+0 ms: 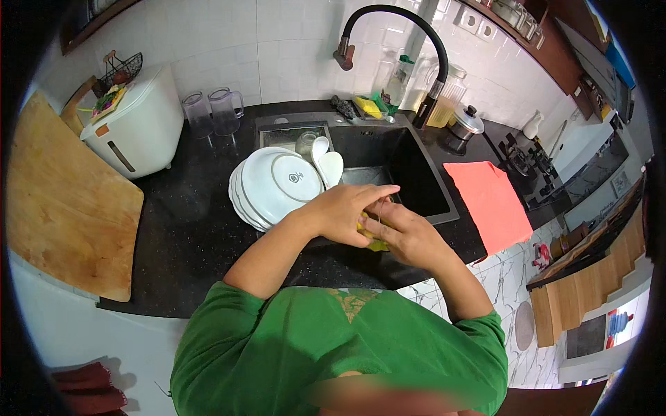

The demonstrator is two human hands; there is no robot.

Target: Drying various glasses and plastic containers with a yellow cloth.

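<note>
My left hand [343, 210] and my right hand [413, 234] meet over the front edge of the dark sink [364, 171]. Between them is a yellow cloth or sponge [379, 245], mostly covered by the fingers. A thin strand shows beside my right fingers; what it belongs to is unclear. Just left of my hands, several white bowls or plates are stacked upside down, the top white bowl [260, 177] showing a printed base mark. Two white spoons [330, 167] lean against the stack, with a clear glass [306, 141] behind them.
A black flexible faucet [442, 47] arches over the sink's right side. Two clear mugs [223, 112] and a white dispenser box [140, 125] stand left, near a wooden board [73, 203]. To the right are an orange-pink cloth [486, 203], a lidded pot [465, 125] and a stove [530, 166].
</note>
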